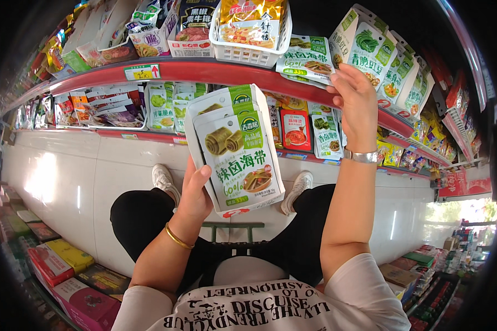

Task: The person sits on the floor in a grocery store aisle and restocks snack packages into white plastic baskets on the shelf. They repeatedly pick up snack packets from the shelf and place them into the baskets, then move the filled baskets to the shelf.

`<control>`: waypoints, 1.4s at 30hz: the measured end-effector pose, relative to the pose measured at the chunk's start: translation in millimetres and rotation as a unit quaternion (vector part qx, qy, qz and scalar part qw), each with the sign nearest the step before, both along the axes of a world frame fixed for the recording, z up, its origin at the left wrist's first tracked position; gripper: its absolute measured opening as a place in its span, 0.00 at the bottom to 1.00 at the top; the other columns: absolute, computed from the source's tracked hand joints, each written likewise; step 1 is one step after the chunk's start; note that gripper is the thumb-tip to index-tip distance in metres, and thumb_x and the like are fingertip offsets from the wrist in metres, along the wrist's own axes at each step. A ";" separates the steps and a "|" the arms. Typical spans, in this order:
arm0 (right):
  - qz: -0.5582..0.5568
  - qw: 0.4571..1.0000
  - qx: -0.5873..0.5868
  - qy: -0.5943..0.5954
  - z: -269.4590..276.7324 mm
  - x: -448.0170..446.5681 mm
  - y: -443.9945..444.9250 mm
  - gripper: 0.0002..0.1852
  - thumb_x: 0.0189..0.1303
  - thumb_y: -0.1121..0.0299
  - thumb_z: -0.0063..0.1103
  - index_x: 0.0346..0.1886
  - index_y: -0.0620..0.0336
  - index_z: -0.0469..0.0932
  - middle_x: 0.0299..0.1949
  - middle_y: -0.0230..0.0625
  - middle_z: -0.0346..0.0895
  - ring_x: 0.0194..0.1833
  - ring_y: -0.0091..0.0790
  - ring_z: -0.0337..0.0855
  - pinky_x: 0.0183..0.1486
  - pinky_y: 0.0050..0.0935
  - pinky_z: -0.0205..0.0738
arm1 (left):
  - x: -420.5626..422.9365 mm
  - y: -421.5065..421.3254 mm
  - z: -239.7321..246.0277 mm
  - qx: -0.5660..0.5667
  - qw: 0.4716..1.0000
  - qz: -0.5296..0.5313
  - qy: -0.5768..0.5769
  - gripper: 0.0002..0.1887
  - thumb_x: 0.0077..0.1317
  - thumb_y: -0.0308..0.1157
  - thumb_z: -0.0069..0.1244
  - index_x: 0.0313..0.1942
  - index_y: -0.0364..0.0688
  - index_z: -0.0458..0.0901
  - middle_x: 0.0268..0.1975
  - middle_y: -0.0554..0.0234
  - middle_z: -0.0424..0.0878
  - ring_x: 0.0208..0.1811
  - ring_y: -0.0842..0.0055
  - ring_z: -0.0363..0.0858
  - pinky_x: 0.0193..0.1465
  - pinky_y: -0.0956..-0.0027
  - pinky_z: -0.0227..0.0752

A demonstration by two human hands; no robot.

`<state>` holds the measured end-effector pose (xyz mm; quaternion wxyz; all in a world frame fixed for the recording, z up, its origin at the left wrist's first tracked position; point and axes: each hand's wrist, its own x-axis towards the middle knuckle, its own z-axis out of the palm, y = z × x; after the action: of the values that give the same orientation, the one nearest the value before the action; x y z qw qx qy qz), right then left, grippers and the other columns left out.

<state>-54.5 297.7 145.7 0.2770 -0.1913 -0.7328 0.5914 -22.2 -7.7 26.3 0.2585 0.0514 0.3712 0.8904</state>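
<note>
My left hand (196,190) holds a white display box (276,173) by its left side. Inside it stand several green-and-white snack pouches (236,161) with kelp rolls pictured on the front. My right hand (354,93) is at the red shelf edge, its thumb and fingers at the right edge of a similar pouch (306,56). That pouch lies on at least one more like it, overhanging the shelf front. Whether the fingers grip it or only touch it, I cannot tell. Just right of the hand are display boxes of green-and-white pouches (370,53).
A red-edged shelf (190,75) curves across the front, bearing a white plastic basket (248,53) of pouches. More packets (296,130) fill the lower shelf. My knees and shoes flank a green metal frame (232,225). Stacked cartons (87,302) stand behind at the left.
</note>
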 end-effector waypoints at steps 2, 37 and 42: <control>-0.054 0.988 0.146 -0.005 1.8 4.0 -3.3 0.19 0.64 0.69 0.68 0.55 0.68 0.80 0.50 0.41 0.83 0.34 0.23 0.81 0.36 0.23 0.74 | -1.6 1.2 2.3 -0.003 1.000 0.004 0.006 0.42 0.67 0.46 0.55 0.74 0.37 0.55 0.70 0.51 0.68 0.71 0.62 0.70 0.71 0.56 0.68; 0.221 0.768 0.599 -0.056 -32.3 32.1 -106.9 0.29 0.48 0.60 0.79 0.54 0.60 0.80 0.47 0.36 0.74 0.58 0.43 0.73 0.75 0.56 0.52 | -6.1 4.3 1.4 -0.126 0.990 0.034 0.061 0.48 0.59 0.35 0.62 0.76 0.35 0.53 0.67 0.55 0.68 0.60 0.70 0.78 0.61 0.66 0.73; 0.223 0.768 0.597 -0.059 -33.0 33.2 -105.5 0.29 0.45 0.58 0.80 0.49 0.61 0.80 0.47 0.37 0.74 0.58 0.44 0.73 0.75 0.57 0.52 | -5.6 5.7 -1.4 -0.141 0.985 0.059 0.075 0.49 0.59 0.33 0.63 0.77 0.35 0.52 0.65 0.55 0.72 0.58 0.70 0.79 0.58 0.67 0.75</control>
<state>-21.2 192.2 112.7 0.1517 0.1469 -0.9751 0.0677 -27.9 -2.0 24.9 0.1818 0.0594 0.5139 0.8363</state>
